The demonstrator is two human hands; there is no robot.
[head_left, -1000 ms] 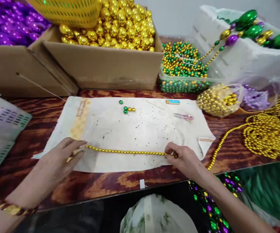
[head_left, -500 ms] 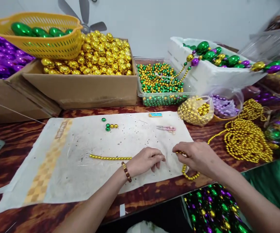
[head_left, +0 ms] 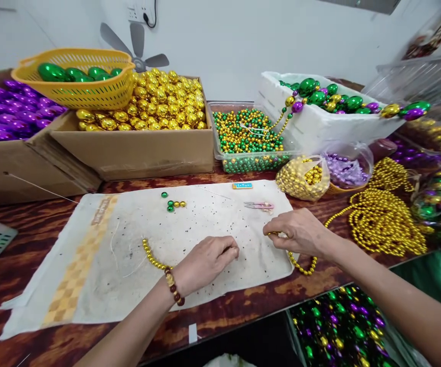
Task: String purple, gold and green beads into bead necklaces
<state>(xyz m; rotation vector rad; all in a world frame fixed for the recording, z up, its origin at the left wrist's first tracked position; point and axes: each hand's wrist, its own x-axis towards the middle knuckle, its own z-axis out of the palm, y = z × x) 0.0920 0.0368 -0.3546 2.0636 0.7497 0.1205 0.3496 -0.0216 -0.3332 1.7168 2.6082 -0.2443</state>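
Observation:
My left hand (head_left: pixel 209 261), with a brown beaded bracelet (head_left: pixel 173 286) at the wrist, is closed low over the white cloth (head_left: pixel 128 300). A short gold bead strand (head_left: pixel 152 256) curves out from under its wrist and runs into the closed hand, where the fingers hide it. Fingers pinched, my right hand (head_left: pixel 299 232) grips another gold bead strand (head_left: pixel 305 270), which loops below the palm at the cloth's right edge. Between the hands is a gap of cloth. Beyond them lie pink-handled thread snips (head_left: pixel 259 206) and several loose green and gold beads (head_left: pixel 171 205).
Behind the cloth stand a carton of gold beads (head_left: pixel 136 155), a yellow basket (head_left: pixel 86 94), a clear bin (head_left: pixel 256 158) and a white foam box (head_left: pixel 319 125). At right lie a beaded bag (head_left: pixel 302 178) and a gold strand pile (head_left: pixel 386 224). A blue-orange packet (head_left: pixel 242 186) rests on the cloth.
My left hand has moved left and slightly down, and the short gold strand has bent from straight to curved. My right hand has shifted slightly left, still gripping its strand. The camera view has tilted up.

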